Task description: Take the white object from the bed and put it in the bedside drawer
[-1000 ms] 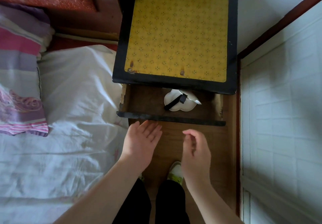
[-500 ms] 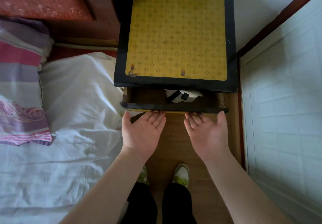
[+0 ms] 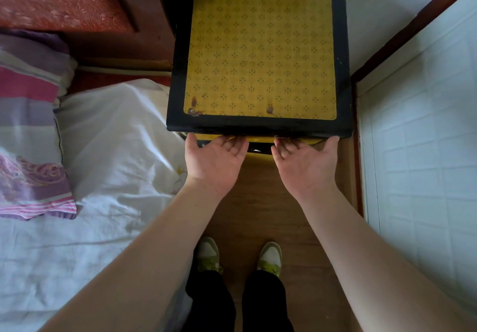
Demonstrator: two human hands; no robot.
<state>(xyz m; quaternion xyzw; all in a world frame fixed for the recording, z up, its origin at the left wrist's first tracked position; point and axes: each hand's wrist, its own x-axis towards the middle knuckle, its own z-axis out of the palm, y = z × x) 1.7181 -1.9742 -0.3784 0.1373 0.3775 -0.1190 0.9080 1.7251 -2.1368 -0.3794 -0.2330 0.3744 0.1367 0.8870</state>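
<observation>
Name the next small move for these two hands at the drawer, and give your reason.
Probably a last short push, then let go. Both the left hand and right hand lie flat and open against the drawer front, which shows only as a thin strip under the cabinet top. The white object is out of sight.

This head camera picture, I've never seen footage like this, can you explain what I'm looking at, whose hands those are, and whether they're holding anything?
There is no machine here. A person wears one wide-angle camera on the head, so you look down along both bare arms to the feet. The left hand and right hand lie open, palms forward, fingers against the black and yellow front of the bedside drawer, which is nearly shut. Neither hand holds anything. Above the drawer is the black nightstand top with a yellow flower-patterned mat. To the left lies the bed with a crumpled white sheet and a purple and pink striped pillow. The white object is out of sight here.
</observation>
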